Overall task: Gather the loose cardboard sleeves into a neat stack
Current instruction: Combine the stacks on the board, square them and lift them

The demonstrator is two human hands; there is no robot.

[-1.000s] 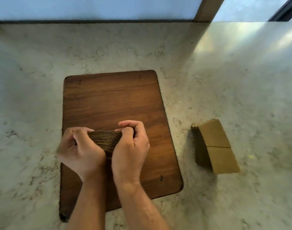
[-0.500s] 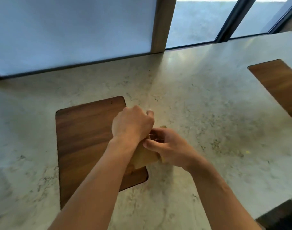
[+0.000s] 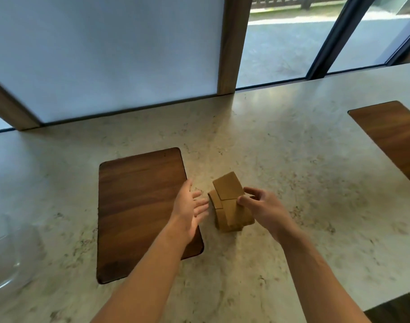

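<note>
A stack of brown cardboard sleeves (image 3: 229,203) lies on the marble counter (image 3: 281,159), just right of a dark wooden board (image 3: 138,206). The top sleeves sit askew, fanned out from those beneath. My left hand (image 3: 191,209) hovers open just left of the stack, palm turned toward it, fingers spread and not touching. My right hand (image 3: 261,206) is at the stack's right side, fingertips pinching the edge of the upper sleeves.
A second wooden board (image 3: 390,136) is set in the counter at the far right. A window frame with a wooden post (image 3: 232,43) runs along the back. The counter's front edge drops off at bottom right. A clear plastic object (image 3: 3,252) lies at the far left.
The bundle I held in both hands over the board now sits on the pile right of it. My left hand has let go and opened. My view has tilted up.
</note>
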